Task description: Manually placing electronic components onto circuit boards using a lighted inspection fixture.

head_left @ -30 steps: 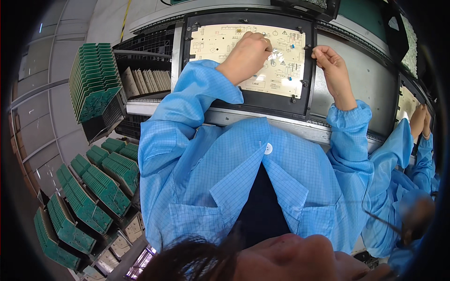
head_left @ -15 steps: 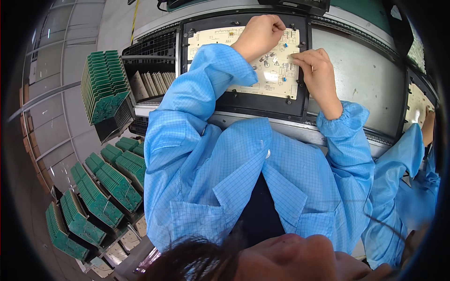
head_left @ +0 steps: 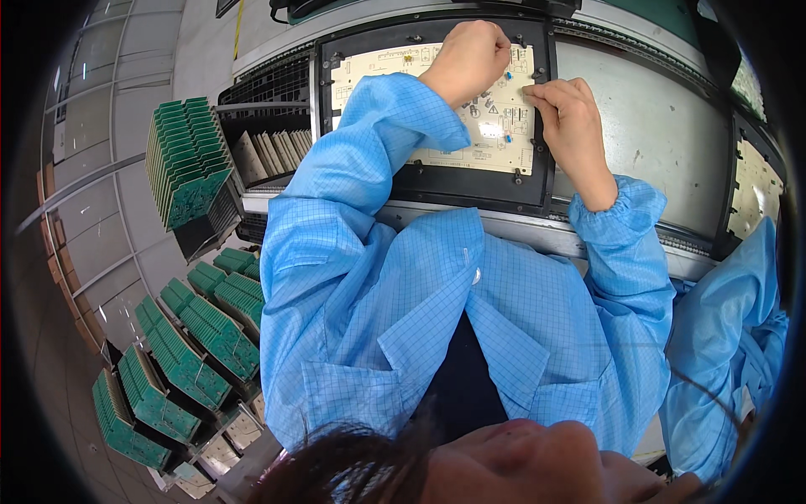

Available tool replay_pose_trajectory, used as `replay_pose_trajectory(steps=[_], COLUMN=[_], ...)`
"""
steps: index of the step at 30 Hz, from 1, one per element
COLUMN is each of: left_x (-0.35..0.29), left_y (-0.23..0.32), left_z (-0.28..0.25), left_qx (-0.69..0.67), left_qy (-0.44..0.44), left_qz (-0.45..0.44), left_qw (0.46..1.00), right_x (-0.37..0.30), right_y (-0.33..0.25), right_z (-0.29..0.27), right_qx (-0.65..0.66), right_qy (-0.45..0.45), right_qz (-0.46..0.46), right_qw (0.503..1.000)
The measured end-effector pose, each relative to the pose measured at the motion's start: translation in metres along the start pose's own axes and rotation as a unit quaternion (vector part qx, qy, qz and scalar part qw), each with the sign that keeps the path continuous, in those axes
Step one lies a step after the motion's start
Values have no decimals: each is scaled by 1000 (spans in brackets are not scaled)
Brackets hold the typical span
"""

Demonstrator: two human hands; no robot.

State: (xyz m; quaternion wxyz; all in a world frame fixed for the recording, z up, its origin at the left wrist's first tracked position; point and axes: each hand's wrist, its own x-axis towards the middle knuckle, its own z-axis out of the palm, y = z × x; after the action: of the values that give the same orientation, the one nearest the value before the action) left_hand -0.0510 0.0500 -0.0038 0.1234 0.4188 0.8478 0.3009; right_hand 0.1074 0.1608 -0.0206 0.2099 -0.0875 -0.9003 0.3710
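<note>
A cream circuit board (head_left: pixel 361 69) with printed markings lies in a black carrier frame (head_left: pixel 445 186) ahead of me. Small blue components (head_left: pixel 509 139) stand along its right side, and several small parts sit near its middle. My left hand (head_left: pixel 470 63) reaches over the board's upper right part, its fingers curled and closed; whatever they hold is hidden. At the board's right edge, my right hand (head_left: pixel 573 122) has thumb and forefinger pressed together in a pinch. Anything between those fingertips is too small to make out.
A metal conveyor surface (head_left: pixel 630 126) extends right of the carrier, toward another framed board (head_left: pixel 753 189) beside a co-worker's blue sleeve (head_left: pixel 730 294). Racks of green boards (head_left: pixel 189 164) stand at left, with more stacks (head_left: pixel 180 336) lower down. Cream boards (head_left: pixel 273 151) stand in a black bin.
The view has shifted slightly. Both my hands keep nearly the same places over the board, still closed. The co-worker's hand at the far right is no longer visible on its board.
</note>
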Motion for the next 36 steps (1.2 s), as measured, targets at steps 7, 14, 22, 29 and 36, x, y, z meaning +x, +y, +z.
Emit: replay_pose_trajectory(steps=[7,14,22,29,36], left_x=[-3,-45,-58,-61,-58], left_y=[10,-3,-24,-11,-21], left_z=[3,-30,-2,-24,-31], left_qx=[25,67,54,-11,-35], left_qy=[8,-55,13,3,41], left_qz=[32,27,39,-3,0], left_qw=[999,996,998,1000,999], right_x=[3,14,65,76,79], right_y=[12,32,10,15,7], right_z=[-4,-10,1,13,18], right_qx=[8,168,-28,-65,-140], right_qy=[33,46,-4,-10,-4], right_qz=[10,178,149,198,213], right_qw=[999,968,988,978,967])
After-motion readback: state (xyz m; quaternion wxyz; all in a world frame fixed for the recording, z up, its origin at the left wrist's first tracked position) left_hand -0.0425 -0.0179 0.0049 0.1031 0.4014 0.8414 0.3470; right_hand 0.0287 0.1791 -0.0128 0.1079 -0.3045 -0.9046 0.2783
